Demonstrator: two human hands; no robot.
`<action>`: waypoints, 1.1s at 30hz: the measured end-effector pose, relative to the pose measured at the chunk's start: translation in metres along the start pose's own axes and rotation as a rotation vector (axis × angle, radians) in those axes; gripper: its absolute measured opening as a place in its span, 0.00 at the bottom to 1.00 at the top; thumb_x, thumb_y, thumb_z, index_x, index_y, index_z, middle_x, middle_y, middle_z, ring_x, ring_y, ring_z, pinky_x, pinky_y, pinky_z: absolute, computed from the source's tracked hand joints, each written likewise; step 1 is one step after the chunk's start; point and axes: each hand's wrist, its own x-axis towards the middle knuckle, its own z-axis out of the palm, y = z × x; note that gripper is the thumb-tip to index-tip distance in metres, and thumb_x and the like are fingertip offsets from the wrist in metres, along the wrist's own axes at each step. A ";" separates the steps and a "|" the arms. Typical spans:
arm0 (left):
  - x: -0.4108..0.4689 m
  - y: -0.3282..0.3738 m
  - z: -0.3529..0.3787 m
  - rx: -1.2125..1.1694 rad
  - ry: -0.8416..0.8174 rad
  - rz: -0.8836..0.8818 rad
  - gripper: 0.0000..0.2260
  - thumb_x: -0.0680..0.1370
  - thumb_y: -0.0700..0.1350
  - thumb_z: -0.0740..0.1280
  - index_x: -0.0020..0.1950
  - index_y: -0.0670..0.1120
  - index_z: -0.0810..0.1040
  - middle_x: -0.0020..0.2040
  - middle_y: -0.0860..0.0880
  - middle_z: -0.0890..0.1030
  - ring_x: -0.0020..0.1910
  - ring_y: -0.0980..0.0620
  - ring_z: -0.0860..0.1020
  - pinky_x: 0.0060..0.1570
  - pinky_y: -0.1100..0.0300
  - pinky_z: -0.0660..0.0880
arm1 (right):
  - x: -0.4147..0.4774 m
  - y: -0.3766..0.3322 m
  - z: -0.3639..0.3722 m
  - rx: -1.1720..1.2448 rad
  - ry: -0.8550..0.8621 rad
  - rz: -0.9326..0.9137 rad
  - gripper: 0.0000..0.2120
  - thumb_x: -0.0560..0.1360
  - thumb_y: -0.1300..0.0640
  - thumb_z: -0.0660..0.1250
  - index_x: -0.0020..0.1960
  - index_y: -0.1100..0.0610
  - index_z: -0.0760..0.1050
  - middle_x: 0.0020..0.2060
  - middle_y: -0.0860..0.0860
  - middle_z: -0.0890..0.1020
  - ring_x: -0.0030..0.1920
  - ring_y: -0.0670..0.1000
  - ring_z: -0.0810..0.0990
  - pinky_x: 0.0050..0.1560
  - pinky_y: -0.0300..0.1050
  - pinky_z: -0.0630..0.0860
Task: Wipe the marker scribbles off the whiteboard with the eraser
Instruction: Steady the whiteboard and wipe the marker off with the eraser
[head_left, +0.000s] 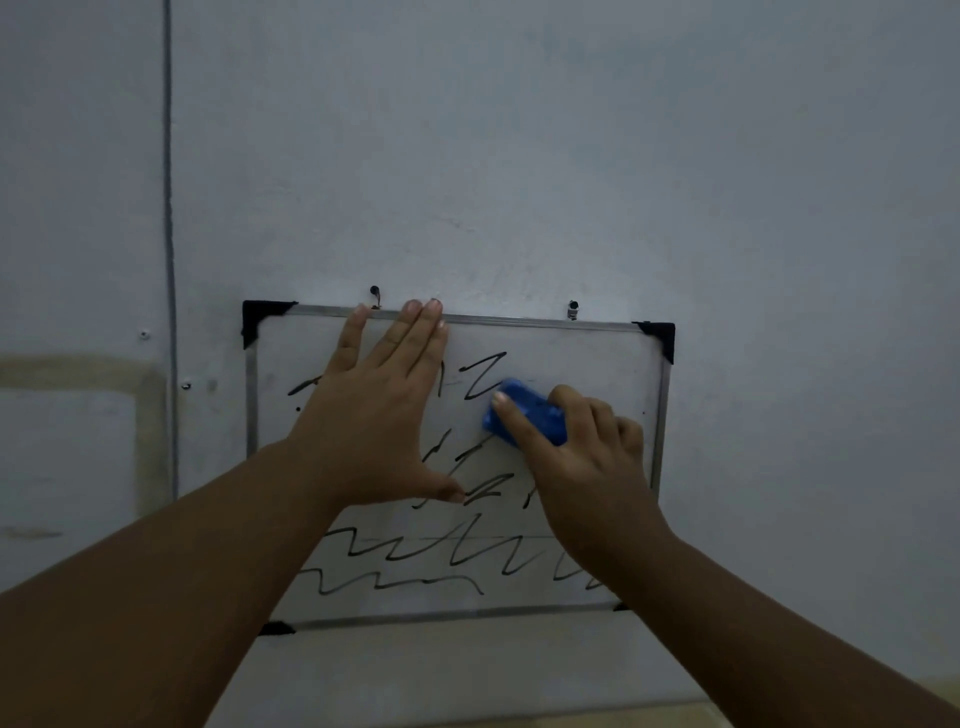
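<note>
A small whiteboard (597, 358) with a metal frame and black corner caps hangs on the wall. Black marker scribbles (415, 556) run across its middle and lower part. My left hand (374, 415) lies flat on the board's upper left, fingers spread and reaching its top edge. My right hand (576, 457) grips a blue eraser (530, 410) and presses it against the board right of centre, just below a zigzag scribble (483, 376). The board's upper right area looks free of marks.
The board hangs from two black hooks (375, 293) on a pale grey-blue wall. A thin vertical cable (169, 260) runs down the wall at the left. A faint taped rectangle (78, 374) marks the wall at the far left.
</note>
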 end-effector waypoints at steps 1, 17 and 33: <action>0.000 -0.002 0.000 0.008 -0.003 0.007 0.67 0.60 0.85 0.53 0.80 0.41 0.30 0.80 0.42 0.29 0.79 0.45 0.29 0.77 0.38 0.33 | 0.002 0.003 -0.001 0.010 0.017 0.035 0.41 0.68 0.59 0.77 0.77 0.48 0.63 0.64 0.64 0.73 0.60 0.64 0.74 0.55 0.59 0.70; 0.000 0.001 0.002 0.018 -0.008 -0.001 0.67 0.60 0.86 0.51 0.79 0.40 0.29 0.80 0.42 0.27 0.79 0.45 0.27 0.77 0.38 0.34 | 0.012 -0.018 0.004 0.083 0.046 0.136 0.40 0.68 0.60 0.76 0.77 0.51 0.65 0.63 0.64 0.73 0.60 0.64 0.75 0.51 0.59 0.72; -0.027 -0.031 0.001 -0.024 -0.025 -0.121 0.68 0.61 0.84 0.56 0.77 0.41 0.25 0.78 0.42 0.25 0.78 0.44 0.26 0.79 0.43 0.33 | 0.020 -0.018 -0.002 0.050 0.056 0.059 0.40 0.69 0.59 0.77 0.77 0.49 0.64 0.63 0.64 0.73 0.60 0.63 0.75 0.53 0.59 0.71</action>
